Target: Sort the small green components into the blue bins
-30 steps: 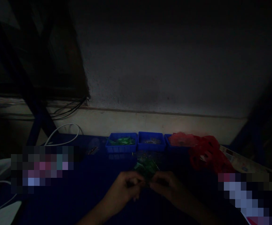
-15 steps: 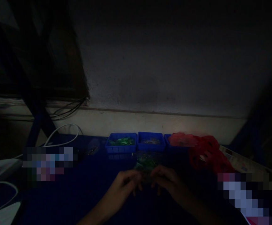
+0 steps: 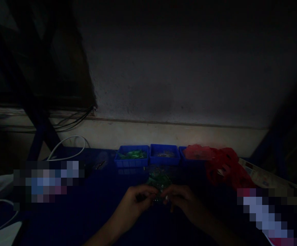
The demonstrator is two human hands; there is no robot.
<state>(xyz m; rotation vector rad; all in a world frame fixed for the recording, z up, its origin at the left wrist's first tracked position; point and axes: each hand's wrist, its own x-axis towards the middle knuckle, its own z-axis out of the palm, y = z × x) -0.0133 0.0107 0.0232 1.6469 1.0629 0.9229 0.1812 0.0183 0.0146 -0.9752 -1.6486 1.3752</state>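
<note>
My left hand (image 3: 139, 201) and my right hand (image 3: 181, 198) face each other low in the middle of the head view. Both are closed, thumbs against fingers in a pinch. Between and just beyond the fingertips lies a small heap of shiny green pieces (image 3: 160, 179), perhaps in clear plastic. What the fingertips themselves hold is too dark and small to make out. Behind the heap stand a blue bin with green pieces (image 3: 131, 160) and a blue bin with small pale pieces (image 3: 165, 160).
A third blue bin (image 3: 185, 162) holds pink packets (image 3: 199, 152). Beside it lies a crumpled red bag (image 3: 227, 169) near a printed strip (image 3: 266, 174). White cable (image 3: 68, 159) loops at left. A small thin item (image 3: 100, 165) rests on the dark blue table (image 3: 86, 212).
My hands have come slightly closer together, with the fingertips now nearer each other at the edge of the green heap. The bins have not moved.
</note>
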